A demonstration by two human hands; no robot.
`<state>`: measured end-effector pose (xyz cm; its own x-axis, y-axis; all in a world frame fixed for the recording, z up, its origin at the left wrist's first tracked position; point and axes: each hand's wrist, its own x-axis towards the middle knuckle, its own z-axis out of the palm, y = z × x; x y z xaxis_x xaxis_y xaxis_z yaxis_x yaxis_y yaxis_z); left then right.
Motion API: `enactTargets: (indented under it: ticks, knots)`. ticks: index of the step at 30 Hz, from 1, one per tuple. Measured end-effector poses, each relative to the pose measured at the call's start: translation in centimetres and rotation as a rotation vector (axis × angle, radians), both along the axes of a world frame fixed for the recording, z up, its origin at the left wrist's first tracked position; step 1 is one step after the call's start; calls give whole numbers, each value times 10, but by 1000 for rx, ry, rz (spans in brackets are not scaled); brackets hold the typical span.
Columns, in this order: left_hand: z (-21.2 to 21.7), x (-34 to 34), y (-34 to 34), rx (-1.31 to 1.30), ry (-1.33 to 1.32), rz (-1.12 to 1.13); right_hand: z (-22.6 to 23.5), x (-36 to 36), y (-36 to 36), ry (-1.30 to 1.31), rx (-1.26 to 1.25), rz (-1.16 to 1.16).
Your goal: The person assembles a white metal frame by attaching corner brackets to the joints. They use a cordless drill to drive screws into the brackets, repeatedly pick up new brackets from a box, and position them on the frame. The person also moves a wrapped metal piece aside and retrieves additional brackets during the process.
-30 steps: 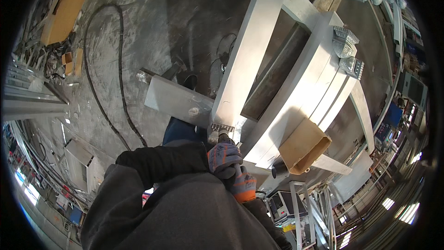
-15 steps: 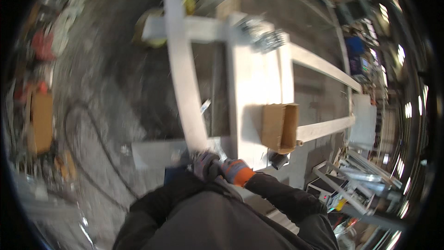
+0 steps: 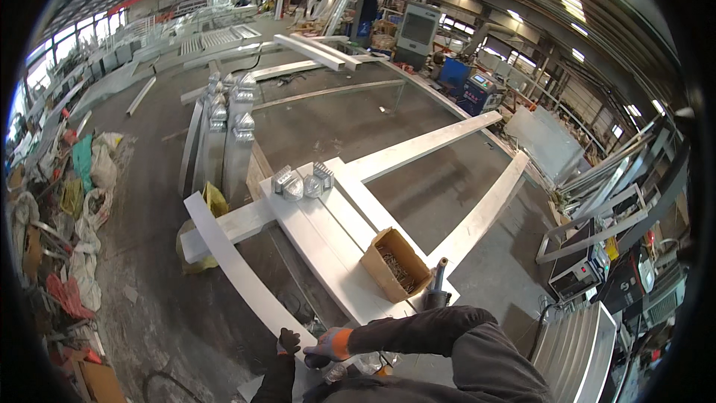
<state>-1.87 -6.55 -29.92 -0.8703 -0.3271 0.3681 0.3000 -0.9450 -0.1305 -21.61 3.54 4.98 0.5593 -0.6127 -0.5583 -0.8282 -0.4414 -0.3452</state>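
A long white bar point(image 3: 242, 276) runs from the left of the workpiece down to my hands. At its near end, my gloved left hand point(image 3: 289, 342) is closed at the bar's left edge, seemingly gripping it. My right hand point(image 3: 328, 347), in a grey glove with an orange cuff, is closed just to the right, over the same end; what its fingers hold is hidden. Crumpled clear plastic point(image 3: 369, 363) lies beside the right hand. Farther right, a cardboard box point(image 3: 397, 267) of small metal pieces sits on white boards point(image 3: 321, 242), near a dark cylindrical tool point(image 3: 437, 292).
Silvery ribbed metal fittings point(image 3: 302, 183) sit on the boards' far end. Wrapped profiles point(image 3: 216, 134) stand beyond. White beams point(image 3: 425, 145) extend right across the floor. Sacks and scrap point(image 3: 82, 246) line the left side. A slatted white panel point(image 3: 578, 347) leans at the lower right.
The view has swung upward and turned, bringing the far hall into sight and my hands lower in the picture. Both hands remain at the white bar's near end, now slightly farther apart.
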Motion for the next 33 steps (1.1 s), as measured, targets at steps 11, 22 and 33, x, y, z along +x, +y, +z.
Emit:
enactTargets:
  ticks: [11, 22, 33]
  knots:
    - [36, 2, 9, -533, -1651, 327, 31, -46, 52, -232, -133, -658]
    - [197, -38, 107, -2399, -2002, 66, -136, -131, 121, -1853, 424, -1796]
    - [174, -56, 108, -2649, -2048, -280, -183, -166, 137, -1477, 447, -2026]
